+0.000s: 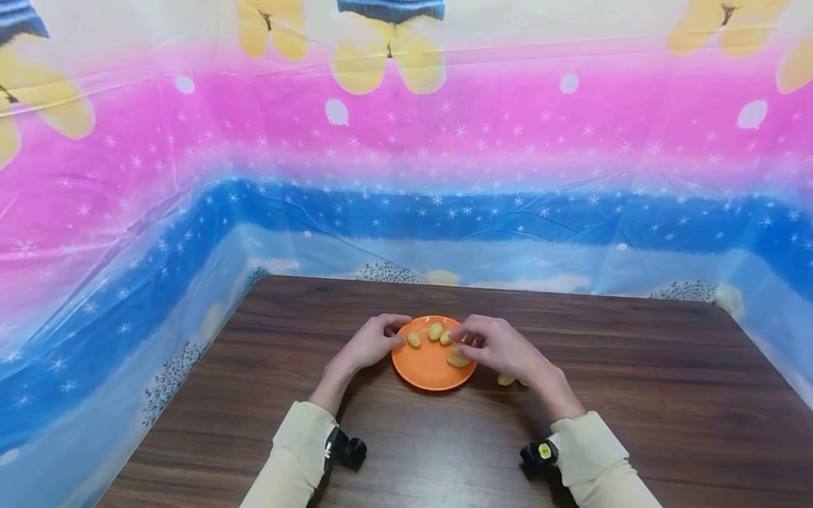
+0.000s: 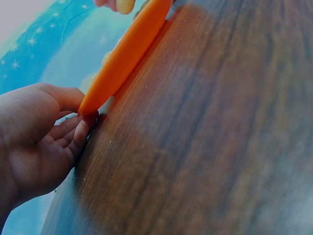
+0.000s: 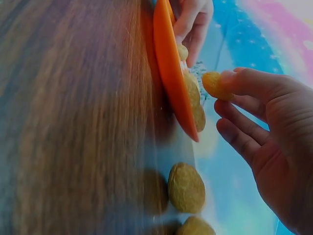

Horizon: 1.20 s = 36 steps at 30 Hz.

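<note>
An orange plate [image 1: 432, 374] stands on the table with several small, wrinkled, yellow-brown potato-like pieces [image 1: 435, 331] on it. My left hand [image 1: 375, 342] grips the plate's left rim, thumb above and fingers below, as the left wrist view shows. Over the plate's right side, my right hand [image 1: 498, 346] pinches one potato-like piece [image 3: 213, 85] between thumb and index finger. That piece is held just above the others, while the remaining right fingers are loosely bent. Two more pieces [image 3: 186, 188] lie on the table to the right of the plate, partly hidden under my right forearm in the head view.
A dark wood-grain table [image 1: 635, 395] spreads around the plate. Behind it and along its sides hangs a pink and blue patterned cloth [image 1: 483, 155]. Black wrist cameras [image 1: 540, 455] stick out inward from both cream sleeves.
</note>
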Each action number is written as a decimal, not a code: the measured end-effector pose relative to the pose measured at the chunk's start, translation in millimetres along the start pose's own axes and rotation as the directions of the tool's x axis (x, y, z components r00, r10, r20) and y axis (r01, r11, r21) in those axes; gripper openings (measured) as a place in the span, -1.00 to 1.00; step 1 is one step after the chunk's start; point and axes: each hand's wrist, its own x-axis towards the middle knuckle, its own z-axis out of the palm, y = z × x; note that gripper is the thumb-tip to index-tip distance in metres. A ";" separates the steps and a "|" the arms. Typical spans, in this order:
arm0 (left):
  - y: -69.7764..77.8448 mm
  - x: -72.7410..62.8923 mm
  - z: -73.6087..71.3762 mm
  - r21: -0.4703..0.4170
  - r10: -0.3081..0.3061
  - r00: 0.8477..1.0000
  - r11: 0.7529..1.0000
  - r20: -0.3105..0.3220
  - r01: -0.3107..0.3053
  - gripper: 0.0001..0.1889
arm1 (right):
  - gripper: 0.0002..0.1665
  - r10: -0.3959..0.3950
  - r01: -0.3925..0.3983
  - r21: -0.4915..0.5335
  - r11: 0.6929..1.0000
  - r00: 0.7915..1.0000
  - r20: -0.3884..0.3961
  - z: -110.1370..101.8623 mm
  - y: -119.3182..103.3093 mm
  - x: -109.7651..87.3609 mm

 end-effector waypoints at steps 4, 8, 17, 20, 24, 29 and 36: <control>-0.2 0.4 0.2 0.005 0.003 1.000 1.000 0.001 -0.003 -0.57 | -0.71 0.003 -0.003 0.003 1.000 1.000 0.013 2.3 -2.8 6.3; 0.1 -0.4 0.2 0.004 0.000 1.000 1.000 -0.003 0.000 -0.57 | -0.69 0.001 -0.002 0.011 1.000 0.999 0.034 6.6 -5.3 14.5; 0.8 -2.6 0.3 -0.013 0.009 1.000 1.000 0.003 -0.009 -0.58 | -0.69 0.041 -0.041 0.005 0.999 0.995 0.091 20.4 -9.8 34.3; 0.7 -2.6 0.3 -0.009 0.017 1.000 1.000 0.007 -0.017 -0.58 | -0.69 0.032 -0.032 0.001 0.999 0.994 0.100 23.6 -10.0 39.0; 1.1 -3.0 0.2 -0.008 0.019 1.000 1.000 0.006 -0.019 -0.58 | -0.69 0.036 -0.037 0.006 0.999 0.994 0.107 27.3 -9.4 42.5; 0.2 -3.3 0.1 -0.009 0.015 1.000 1.000 0.006 -0.015 -0.58 | -0.70 0.036 -0.036 -0.001 0.999 0.993 0.113 30.5 -10.6 44.9; -1.6 -2.3 -0.1 -0.011 0.017 1.000 1.000 0.006 -0.017 -0.58 | -0.70 0.037 -0.032 -0.042 0.999 0.991 0.128 32.7 -14.9 47.6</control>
